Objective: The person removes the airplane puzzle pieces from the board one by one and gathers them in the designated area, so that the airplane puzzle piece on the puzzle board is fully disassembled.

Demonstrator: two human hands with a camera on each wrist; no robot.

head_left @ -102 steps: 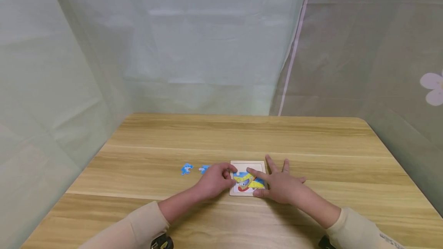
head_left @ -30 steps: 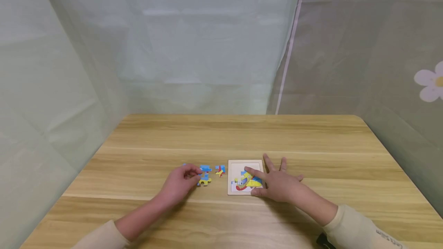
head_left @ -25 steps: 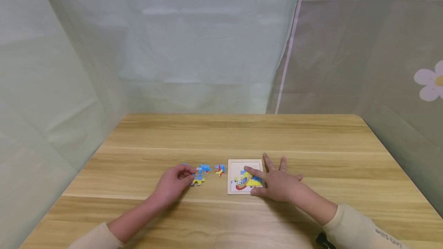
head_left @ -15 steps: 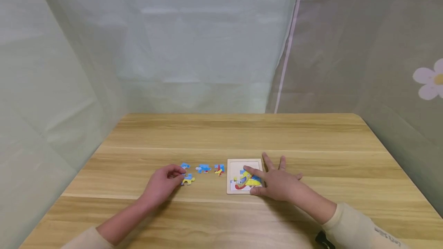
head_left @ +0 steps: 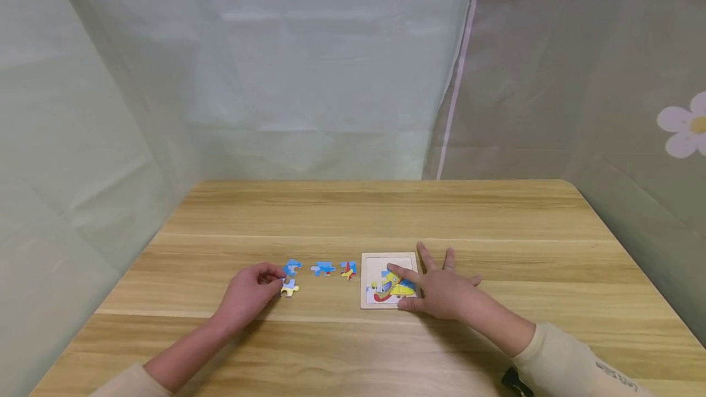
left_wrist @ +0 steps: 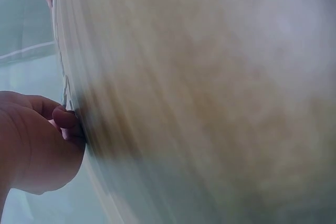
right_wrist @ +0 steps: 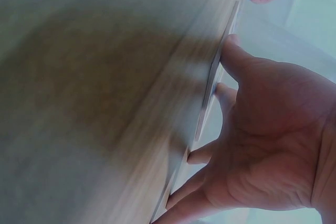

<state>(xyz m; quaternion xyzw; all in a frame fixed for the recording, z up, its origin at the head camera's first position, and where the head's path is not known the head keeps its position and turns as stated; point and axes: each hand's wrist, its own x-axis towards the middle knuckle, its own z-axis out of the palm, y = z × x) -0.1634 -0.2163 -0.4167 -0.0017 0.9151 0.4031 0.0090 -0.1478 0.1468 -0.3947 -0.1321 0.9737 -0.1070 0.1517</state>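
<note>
My left hand [head_left: 250, 296] pinches a blue-and-yellow jigsaw piece [head_left: 289, 288] by its left side, low over the table or on it; I cannot tell which. In the left wrist view the curled thumb and fingers of the left hand [left_wrist: 39, 142] are at the table surface. With fingers spread, my right hand [head_left: 449, 291] rests on the square wooden puzzle tray [head_left: 364, 280], thumb and index finger over the pieces inside. Those pieces [head_left: 405, 288] show part of a yellow and red picture; the tray's upper part is bare. The right wrist view shows the right hand [right_wrist: 273, 129] with straight fingers.
Beside the held piece lies a blue piece [head_left: 292, 266]. Further right are another blue piece [head_left: 323, 268] and a blue, red and yellow one [head_left: 349, 269]. The wooden table [head_left: 353, 348] is bounded by hanging cloth [head_left: 331, 78] behind.
My left hand has moved from the tray to the left, taking the blue-and-yellow jigsaw piece out of it and past the loose pieces. My right hand has stayed on the tray.
</note>
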